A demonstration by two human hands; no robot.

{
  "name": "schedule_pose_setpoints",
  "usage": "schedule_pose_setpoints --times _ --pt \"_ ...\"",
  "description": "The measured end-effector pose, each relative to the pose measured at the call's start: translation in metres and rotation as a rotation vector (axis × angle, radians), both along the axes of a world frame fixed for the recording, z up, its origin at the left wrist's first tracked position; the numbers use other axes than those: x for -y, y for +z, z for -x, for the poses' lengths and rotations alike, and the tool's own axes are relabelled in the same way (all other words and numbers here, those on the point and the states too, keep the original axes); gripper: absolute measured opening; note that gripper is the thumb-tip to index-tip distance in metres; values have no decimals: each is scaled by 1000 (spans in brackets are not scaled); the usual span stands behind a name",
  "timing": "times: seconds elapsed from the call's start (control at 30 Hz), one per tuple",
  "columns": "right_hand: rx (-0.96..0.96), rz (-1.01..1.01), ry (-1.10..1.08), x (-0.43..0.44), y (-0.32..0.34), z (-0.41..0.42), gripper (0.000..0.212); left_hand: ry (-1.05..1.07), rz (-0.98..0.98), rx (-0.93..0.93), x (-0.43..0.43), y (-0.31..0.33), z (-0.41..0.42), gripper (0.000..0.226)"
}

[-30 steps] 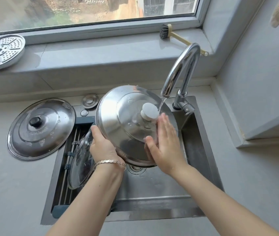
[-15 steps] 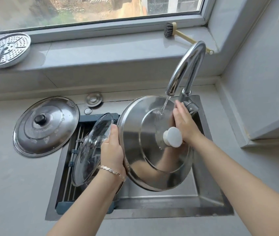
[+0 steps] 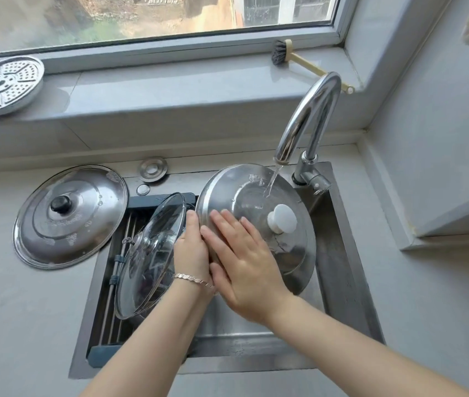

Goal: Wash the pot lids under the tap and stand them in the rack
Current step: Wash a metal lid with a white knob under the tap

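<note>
A white-knobbed steel lid (image 3: 236,196) is held tilted over the sink (image 3: 342,267), its domed top turned toward the camera. Its left rim is gripped by the left hand (image 3: 191,250), the thumb laid on the front edge and the fingers hidden behind the metal; a bracelet (image 3: 196,280) is worn on that wrist. The right hand (image 3: 244,262) is laid flat on the lid's lower left face, fingers straight and slightly spread, with nothing grasped. A thin stream of water (image 3: 270,181) is delivered from the curved chrome tap (image 3: 308,118) onto the upper part of the lid, just above its knob. A glass lid (image 3: 150,253) is stood on edge, leaning, in the rack (image 3: 112,305) set across the left part of the sink, just beside the left hand. A black-knobbed steel lid (image 3: 70,216) is laid knob up on the grey countertop (image 3: 12,310) left of the sink, its edge overhanging the basin slightly. On the windowsill (image 3: 170,90) a perforated steamer plate (image 3: 4,84) is seen at far left and a dish brush (image 3: 282,53) behind the tap.
</note>
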State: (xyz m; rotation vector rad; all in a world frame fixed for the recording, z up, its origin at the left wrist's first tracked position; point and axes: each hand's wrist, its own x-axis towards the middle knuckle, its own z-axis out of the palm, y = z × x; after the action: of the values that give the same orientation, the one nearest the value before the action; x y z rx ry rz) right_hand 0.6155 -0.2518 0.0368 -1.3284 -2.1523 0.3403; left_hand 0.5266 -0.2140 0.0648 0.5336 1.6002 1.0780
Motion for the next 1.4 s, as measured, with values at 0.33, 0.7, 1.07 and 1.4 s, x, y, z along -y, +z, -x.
schedule_pose_setpoints --times 0.33,0.7,1.07,1.4 --pt "-16 337 -303 -55 33 2 77 76 -35 -30 4 10 -9 44" --pt "51 234 -182 39 -64 -76 78 222 87 -54 -32 3 18 36" --pt "-70 37 -309 15 -16 -125 37 -86 390 357 -14 -8 -20 54" --pt "-726 728 -962 -15 0 -161 17 -257 597 204 33 -36 -7 68"
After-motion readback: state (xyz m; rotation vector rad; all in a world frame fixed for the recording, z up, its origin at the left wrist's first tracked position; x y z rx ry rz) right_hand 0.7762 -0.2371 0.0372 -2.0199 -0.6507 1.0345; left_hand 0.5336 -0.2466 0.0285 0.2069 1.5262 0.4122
